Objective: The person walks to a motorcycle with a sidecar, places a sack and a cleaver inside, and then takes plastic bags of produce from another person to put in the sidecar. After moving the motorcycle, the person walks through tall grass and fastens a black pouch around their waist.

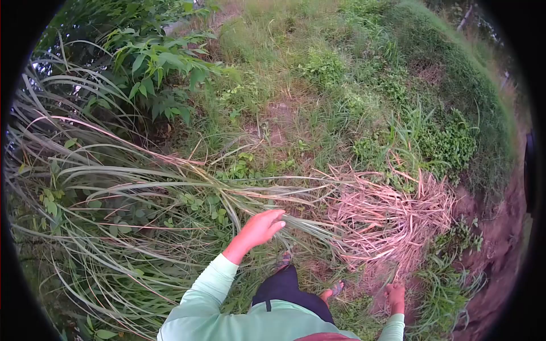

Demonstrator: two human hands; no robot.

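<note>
Long green grass blades (142, 183) spread from the left toward the middle. My left hand (261, 228) is over their right part, thumb and fingers apart, with nothing visible held in it. A heap of cut, dry brownish stalks (392, 213) lies on the ground to the right. My right hand (394, 295) is low at the right, below the heap, with its fingers curled. Whatever it holds, if anything, is too small to make out.
A leafy green bush (162, 65) stands at the upper left. Low weeds and a bare patch of soil (277, 116) lie ahead. Bare reddish earth (500, 250) runs along the right edge. My sandalled feet (338, 288) are at the bottom.
</note>
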